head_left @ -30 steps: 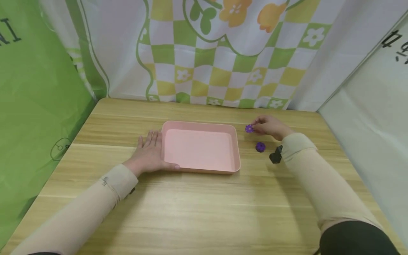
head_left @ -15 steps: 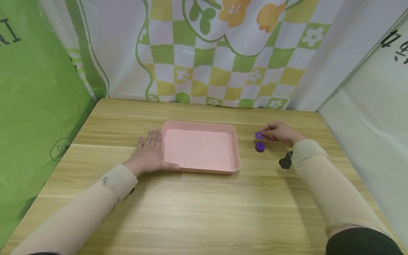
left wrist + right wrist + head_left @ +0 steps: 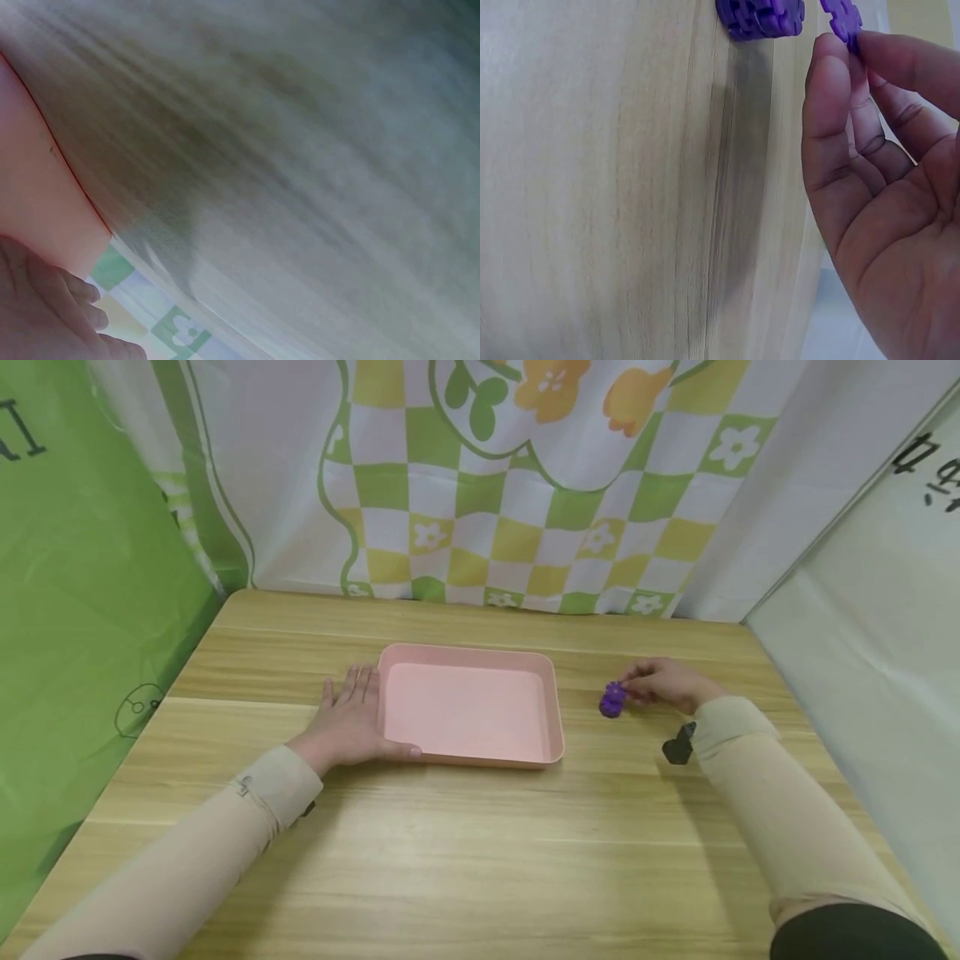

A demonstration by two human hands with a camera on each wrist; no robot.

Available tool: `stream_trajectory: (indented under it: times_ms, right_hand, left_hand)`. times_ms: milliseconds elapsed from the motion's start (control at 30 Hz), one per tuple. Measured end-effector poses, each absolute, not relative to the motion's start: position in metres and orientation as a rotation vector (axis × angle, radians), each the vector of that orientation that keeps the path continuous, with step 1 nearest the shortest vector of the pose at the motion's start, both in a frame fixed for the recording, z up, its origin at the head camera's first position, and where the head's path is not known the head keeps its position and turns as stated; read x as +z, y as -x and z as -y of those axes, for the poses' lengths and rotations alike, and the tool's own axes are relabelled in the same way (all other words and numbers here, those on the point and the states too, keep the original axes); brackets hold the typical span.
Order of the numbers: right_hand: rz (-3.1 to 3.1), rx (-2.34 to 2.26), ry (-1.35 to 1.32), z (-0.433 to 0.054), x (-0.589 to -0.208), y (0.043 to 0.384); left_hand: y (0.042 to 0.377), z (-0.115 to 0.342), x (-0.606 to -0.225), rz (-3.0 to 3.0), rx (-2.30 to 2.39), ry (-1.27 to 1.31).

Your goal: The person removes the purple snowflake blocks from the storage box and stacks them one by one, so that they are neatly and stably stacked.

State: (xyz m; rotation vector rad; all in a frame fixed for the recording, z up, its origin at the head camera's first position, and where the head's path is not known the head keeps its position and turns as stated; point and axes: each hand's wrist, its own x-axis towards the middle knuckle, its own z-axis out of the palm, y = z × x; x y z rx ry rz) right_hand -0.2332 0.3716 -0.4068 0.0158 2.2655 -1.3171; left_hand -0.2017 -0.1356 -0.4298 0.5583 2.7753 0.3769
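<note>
My right hand (image 3: pixel 663 685) pinches a thin purple notched disc (image 3: pixel 844 21) between thumb and fingertips. The disc is held above a short stack of similar purple discs (image 3: pixel 757 16) on the table; in the right wrist view a small gap shows between them. In the head view the held disc overlaps the stack's far side. My left hand (image 3: pixel 347 722) rests at the left side of a shallow pink tray (image 3: pixel 557 714), fingers straight and spread, thumb along its front edge. In the left wrist view, a sleeve hides most of the scene.
The wooden table (image 3: pixel 480 852) lies under everything. Behind it hangs a checkered green and yellow curtain (image 3: pixel 517 535). A green sheet (image 3: pixel 82 585) stands to the left and a white one (image 3: pixel 877 635) to the right. A small black device (image 3: pixel 678 745) hangs at my right wrist.
My right hand has carried the purple disc to the right and nearer, from beyond the stack to just over it. The left hand and tray stay in place.
</note>
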Motion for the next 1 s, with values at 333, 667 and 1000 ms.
stream_trajectory:
  times_ms: [333,667,1000]
  right_hand:
    - [-2.26,-1.281,-0.043,-0.375,-0.4088,0.2306]
    - [-2.198,-1.339,-0.069,-0.3746,-0.4116,0.2306]
    - [-2.198,-1.323,-0.063,-0.3763,-0.4141,0.2303]
  left_hand:
    - [0.203,0.1348,-0.4319,-2.78,0.413,-0.555]
    - [0.2036,0.1354,-0.4316,-2.78,0.405,-0.553]
    - [0.2046,0.1353,-0.4325,-2.78,0.4,-0.55]
